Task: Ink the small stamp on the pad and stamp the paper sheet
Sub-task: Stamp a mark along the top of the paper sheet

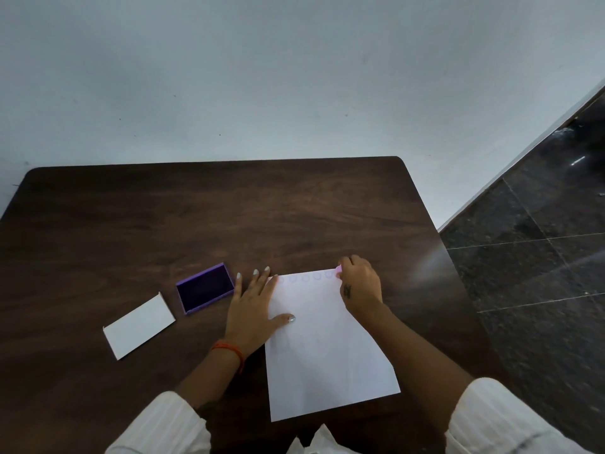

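A white paper sheet [324, 348] lies on the dark wooden table [196, 217], with a faint row of round stamp marks [306, 277] along its far edge. My right hand [360, 286] is closed around a small pink stamp [339, 269], pressed down at the sheet's far right corner. My left hand [252, 306] lies flat, fingers spread, on the sheet's left edge, thumb on the paper. An open purple ink pad [205, 288] sits just left of my left hand.
A white rectangular lid or card [139, 326] lies left of the ink pad. The table's right edge drops to a dark tiled floor [540, 257]. A pale wall [262, 77] stands behind the table. White crumpled material [314, 442] shows at the near edge.
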